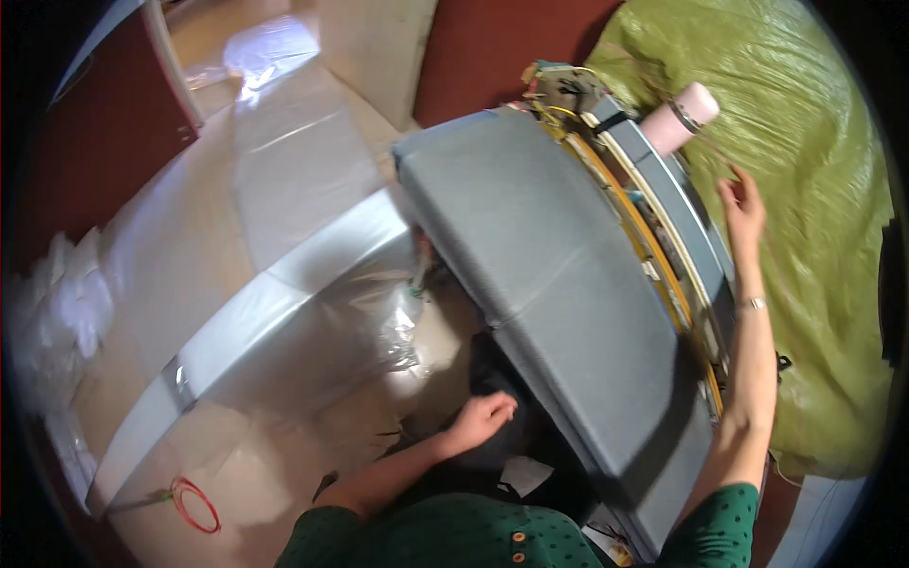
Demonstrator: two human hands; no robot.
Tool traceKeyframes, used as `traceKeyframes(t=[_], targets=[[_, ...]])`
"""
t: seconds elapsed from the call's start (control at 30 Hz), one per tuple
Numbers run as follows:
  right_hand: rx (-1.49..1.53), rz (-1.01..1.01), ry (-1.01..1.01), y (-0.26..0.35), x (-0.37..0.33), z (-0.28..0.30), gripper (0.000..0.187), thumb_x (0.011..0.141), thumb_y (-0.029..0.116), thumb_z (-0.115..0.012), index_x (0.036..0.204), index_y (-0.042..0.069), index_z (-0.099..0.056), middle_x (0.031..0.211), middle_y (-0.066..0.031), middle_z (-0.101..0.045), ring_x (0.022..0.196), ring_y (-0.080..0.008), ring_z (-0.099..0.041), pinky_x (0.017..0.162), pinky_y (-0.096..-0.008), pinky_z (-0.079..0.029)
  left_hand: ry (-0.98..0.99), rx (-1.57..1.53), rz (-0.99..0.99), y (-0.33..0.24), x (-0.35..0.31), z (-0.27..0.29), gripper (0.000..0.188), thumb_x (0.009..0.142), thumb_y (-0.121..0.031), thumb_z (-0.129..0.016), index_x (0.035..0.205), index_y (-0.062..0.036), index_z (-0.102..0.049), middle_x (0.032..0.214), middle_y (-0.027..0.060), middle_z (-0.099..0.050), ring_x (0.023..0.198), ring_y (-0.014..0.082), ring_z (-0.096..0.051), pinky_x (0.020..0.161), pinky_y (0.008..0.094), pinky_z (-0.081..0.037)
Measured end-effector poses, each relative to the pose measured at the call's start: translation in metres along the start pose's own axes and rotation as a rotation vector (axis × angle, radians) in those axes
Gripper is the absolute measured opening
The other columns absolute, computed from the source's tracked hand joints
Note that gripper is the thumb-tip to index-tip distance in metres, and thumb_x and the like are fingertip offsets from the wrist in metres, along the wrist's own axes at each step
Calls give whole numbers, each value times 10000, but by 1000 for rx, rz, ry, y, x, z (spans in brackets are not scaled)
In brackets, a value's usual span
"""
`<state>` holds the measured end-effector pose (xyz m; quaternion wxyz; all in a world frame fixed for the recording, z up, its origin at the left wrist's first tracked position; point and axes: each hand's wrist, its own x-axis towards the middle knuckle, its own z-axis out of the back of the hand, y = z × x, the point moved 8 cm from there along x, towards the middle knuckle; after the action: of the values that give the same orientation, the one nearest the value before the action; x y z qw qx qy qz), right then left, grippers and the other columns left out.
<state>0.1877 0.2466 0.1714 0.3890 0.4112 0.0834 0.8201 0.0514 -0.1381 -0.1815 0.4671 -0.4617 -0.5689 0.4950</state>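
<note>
My right hand point(743, 204) is raised at the right. Its thumb and fingers are pinched on a thin pink thread point(717, 150) that runs to a pink cone of thread point(694, 106). Beneath that cone lies a long narrow machine point(653, 256) with yellow and cream rails and grey metal strips. My left hand point(481, 421), its fingers curled, is held low in front of me near the left edge of a long grey padded surface point(540, 237). Whatever its fingers may hold is hidden.
Shiny olive-green sheeting point(805, 189) spreads behind the machine. A curved pale silvery strip point(275, 284) and clear plastic sheeting point(303, 161) lie at the left. A coil of red wire or cord point(196, 505) rests at the lower left. Dark red panels point(502, 57) stand at the back.
</note>
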Motion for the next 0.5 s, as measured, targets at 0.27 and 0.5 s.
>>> traceKeyframes(t=[0.27,0.5], targets=[[-360,356,137,148,-146,43,217,771,21,-638,984,26,-599,764,-106,-611,697,-204,-610,635,-290,-482,-726,1059,-362,-75,117,261,228,844,-72,-446,1029,-25,-569,1048,140,-578,1035,311,-517,860,400,-420],[-457,232,355,135,-259,58,190,704,12,-666,877,40,-592,663,-113,-551,601,-276,-555,538,-349,-444,-331,1358,-27,-43,124,307,351,735,26,-481,1072,-5,-574,1202,138,-534,1172,292,-454,948,387,-398]])
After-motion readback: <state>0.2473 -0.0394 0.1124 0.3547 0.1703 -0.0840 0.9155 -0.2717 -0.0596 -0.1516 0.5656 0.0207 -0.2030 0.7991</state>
